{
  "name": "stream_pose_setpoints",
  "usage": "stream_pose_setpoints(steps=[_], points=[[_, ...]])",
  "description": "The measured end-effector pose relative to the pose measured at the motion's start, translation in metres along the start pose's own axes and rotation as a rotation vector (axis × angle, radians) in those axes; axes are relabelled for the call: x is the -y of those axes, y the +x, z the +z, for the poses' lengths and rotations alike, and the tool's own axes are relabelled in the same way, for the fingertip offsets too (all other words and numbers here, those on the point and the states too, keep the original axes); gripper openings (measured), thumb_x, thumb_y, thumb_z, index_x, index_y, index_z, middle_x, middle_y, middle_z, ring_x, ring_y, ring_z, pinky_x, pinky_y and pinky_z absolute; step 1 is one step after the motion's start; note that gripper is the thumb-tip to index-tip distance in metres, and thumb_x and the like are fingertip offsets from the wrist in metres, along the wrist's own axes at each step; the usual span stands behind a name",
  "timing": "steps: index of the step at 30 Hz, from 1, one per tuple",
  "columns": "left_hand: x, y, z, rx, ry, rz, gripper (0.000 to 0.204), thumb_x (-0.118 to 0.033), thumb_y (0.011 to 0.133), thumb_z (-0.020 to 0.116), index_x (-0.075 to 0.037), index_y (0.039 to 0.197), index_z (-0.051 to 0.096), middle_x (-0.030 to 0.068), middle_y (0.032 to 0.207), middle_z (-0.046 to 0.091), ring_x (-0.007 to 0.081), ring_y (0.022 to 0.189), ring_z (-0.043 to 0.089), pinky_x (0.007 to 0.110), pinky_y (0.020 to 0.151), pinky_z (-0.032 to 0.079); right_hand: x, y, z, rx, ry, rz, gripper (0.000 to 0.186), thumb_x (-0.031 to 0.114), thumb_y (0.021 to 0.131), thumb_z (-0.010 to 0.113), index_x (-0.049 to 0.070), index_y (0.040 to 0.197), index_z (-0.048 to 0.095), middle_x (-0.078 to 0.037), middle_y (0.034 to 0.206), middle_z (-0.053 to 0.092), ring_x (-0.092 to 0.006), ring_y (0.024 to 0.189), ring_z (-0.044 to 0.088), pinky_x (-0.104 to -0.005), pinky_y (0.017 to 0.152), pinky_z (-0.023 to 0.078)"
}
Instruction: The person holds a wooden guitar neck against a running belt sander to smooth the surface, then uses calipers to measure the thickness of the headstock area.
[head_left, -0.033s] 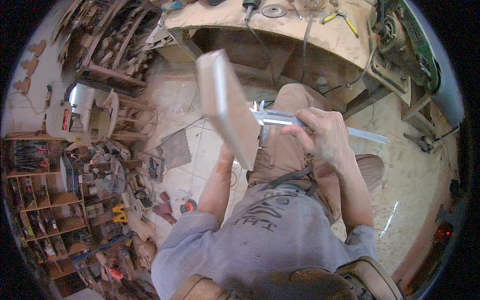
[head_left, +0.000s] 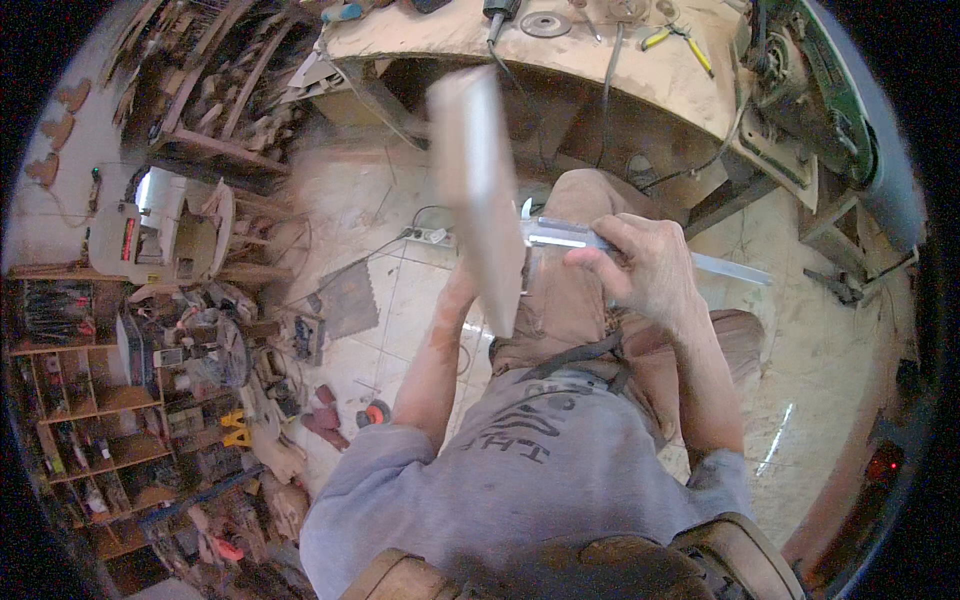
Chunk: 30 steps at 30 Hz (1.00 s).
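My right hand (head_left: pixel 650 265) is closed round a metal vernier caliper (head_left: pixel 560 234), its thumb on the slide. The caliper's bar sticks out to the right past my wrist. Its jaw end is close to the edge of a thick wooden board (head_left: pixel 470 200); whether they touch I cannot tell. The board stands nearly upright in the air, blurred by motion, above my knee. Behind it is my left hand (head_left: pixel 462 284), of which only the wrist end shows. The board appears held up by that hand, but its fingers are hidden.
A dusty workbench (head_left: pixel 680 90) at the back carries yellow-handled pliers (head_left: pixel 680 45), a disc (head_left: pixel 546 24) and a corded tool (head_left: pixel 500 10). A machine (head_left: pixel 830 100) stands at the right. Cluttered shelves (head_left: pixel 120 410) line the left. A power strip (head_left: pixel 430 236) and cables lie on the tiled floor.
The board has swung more upright, with its upper end moving right. The right hand and caliper have hardly moved.
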<state>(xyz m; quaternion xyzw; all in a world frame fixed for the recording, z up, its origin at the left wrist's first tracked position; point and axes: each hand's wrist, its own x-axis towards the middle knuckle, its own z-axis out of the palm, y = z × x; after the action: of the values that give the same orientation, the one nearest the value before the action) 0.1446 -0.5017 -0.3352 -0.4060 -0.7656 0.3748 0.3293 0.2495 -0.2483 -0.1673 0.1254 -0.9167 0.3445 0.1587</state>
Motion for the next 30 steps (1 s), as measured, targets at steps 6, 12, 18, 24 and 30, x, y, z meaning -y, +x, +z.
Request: stream_pose_setpoints(steps=[6,12,18,24,30], points=[[0.057,0.033,-0.071,0.324,-1.707,-0.496,0.036,-0.004,0.071,0.06,-0.003,0.107,0.065,0.0257,0.098,0.069,0.0449,0.103,0.063,0.051,0.086,0.049,-0.082,-0.015,0.007,0.045,0.367,0.286,0.031,0.029,0.089,0.074,0.0,0.098,0.075,-0.012,0.082,0.074,-0.0153,0.073,0.068,-0.0318,0.069,0.052],[0.057,0.024,-0.092,0.365,-1.746,-0.485,0.038,-0.008,0.071,0.062,0.001,0.108,0.065,0.0289,0.095,0.068,0.0474,0.099,0.063,0.052,0.085,0.049,-0.111,-0.03,0.02,0.124,0.578,0.441,0.038,0.034,0.094,0.068,-0.004,0.094,0.074,-0.007,0.084,0.074,-0.013,0.082,0.065,-0.0307,0.08,0.051],[0.056,0.018,-0.092,0.38,-1.755,-0.477,0.036,-0.008,0.071,0.059,0.003,0.106,0.065,0.0299,0.093,0.067,0.0479,0.097,0.064,0.053,0.084,0.049,-0.1,-0.03,0.016,0.217,0.496,0.584,0.04,0.036,0.096,0.065,-0.003,0.093,0.074,-0.006,0.084,0.073,-0.0128,0.081,0.063,-0.0314,0.079,0.05],[0.047,0.022,-0.086,0.385,-1.838,-0.5,0.037,-0.007,0.07,0.058,0.003,0.105,0.065,0.0307,0.094,0.067,0.0485,0.099,0.063,0.052,0.086,0.049,-0.088,-0.026,0.016,0.21,0.541,0.483,0.041,0.037,0.095,0.065,-0.003,0.092,0.073,-0.006,0.078,0.07,-0.012,0.079,0.06,-0.0322,0.077,0.049],[0.042,0.023,-0.081,0.302,-1.961,-0.517,0.041,-0.007,0.07,0.062,0.003,0.11,0.064,0.0273,0.097,0.069,0.044,0.099,0.066,0.047,0.087,0.05,-0.071,-0.021,0.013,0.099,0.315,0.463,0.037,0.034,0.09,0.07,-0.003,0.095,0.073,-0.011,0.071,0.067,-0.0133,0.069,0.058,-0.0347,0.069,0.049]])
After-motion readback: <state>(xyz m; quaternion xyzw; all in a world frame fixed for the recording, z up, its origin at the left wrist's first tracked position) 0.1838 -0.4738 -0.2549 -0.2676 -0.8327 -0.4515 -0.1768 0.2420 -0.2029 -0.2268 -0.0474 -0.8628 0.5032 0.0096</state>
